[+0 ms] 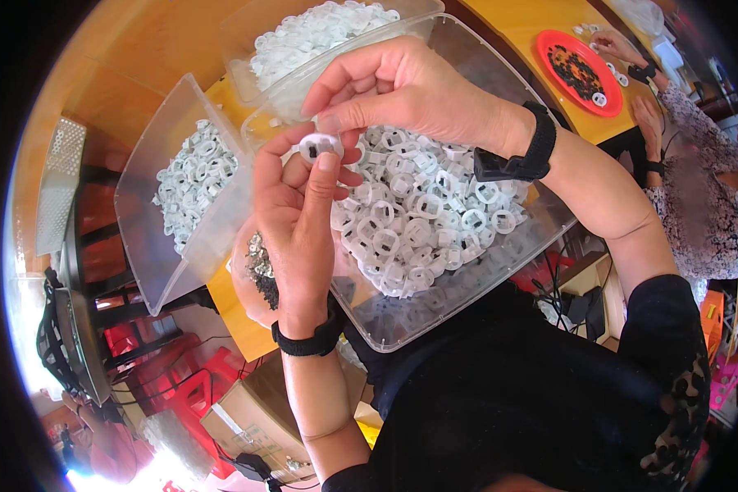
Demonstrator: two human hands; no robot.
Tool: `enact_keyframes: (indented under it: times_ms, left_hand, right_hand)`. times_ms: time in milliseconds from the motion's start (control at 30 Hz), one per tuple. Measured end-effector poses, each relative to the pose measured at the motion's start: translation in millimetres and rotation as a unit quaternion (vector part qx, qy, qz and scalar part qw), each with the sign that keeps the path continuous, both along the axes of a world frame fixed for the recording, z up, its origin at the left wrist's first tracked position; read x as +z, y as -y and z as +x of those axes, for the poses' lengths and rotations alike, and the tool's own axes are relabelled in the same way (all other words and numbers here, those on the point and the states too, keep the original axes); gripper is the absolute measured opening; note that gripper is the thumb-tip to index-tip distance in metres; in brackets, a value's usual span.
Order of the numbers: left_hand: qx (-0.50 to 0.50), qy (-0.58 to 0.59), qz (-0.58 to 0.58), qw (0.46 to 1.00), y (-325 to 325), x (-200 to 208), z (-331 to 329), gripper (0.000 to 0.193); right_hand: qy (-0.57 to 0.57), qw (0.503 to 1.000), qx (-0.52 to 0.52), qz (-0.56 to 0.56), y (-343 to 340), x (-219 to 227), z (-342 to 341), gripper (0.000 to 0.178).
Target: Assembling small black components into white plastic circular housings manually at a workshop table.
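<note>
White disc [309, 148] held near clear tub [394, 332]

Left hand [293, 215] pinches it between thumb and fingertips; right hand [414, 98] brings thumb and forefinger together beside it, grip unclear. White pieces [418, 225] lie heaped in tub and left-side bin [137, 215].

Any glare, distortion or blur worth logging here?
Head view: harsh, washed-out glare at the lower left; head view: black fisheye surround, with the long rim of the large clear tub bowed; head view: left hand and white round part evenly lit, reasonably sharp.
</note>
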State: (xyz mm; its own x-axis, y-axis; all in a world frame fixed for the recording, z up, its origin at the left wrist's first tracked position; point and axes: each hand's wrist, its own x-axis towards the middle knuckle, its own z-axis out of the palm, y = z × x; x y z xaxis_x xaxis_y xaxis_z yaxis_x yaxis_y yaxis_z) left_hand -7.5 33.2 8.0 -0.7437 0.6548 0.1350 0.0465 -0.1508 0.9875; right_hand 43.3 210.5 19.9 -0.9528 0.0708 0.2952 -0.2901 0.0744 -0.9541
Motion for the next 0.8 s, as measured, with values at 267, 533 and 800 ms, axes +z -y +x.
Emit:
enact_keyframes:
  times_ms: [267,533,800]
  left_hand:
    - [-0.013,0.019,-0.047,0.999,0,-1,1,0.017]
    - [-0.019,-0.004,-0.050,0.999,6,0,2,0.012]
    - [-0.025,-0.002,-0.072,0.997,3,5,3,0.012]
  right_hand:
    - [0.043,0.950,-0.147,0.272,-59,-53,-24,0.019]
    - [0.065,0.833,-0.240,0.494,-31,-97,-20,0.022]
    - [0.112,0.894,-0.181,0.395,-45,-99,-26,0.022]
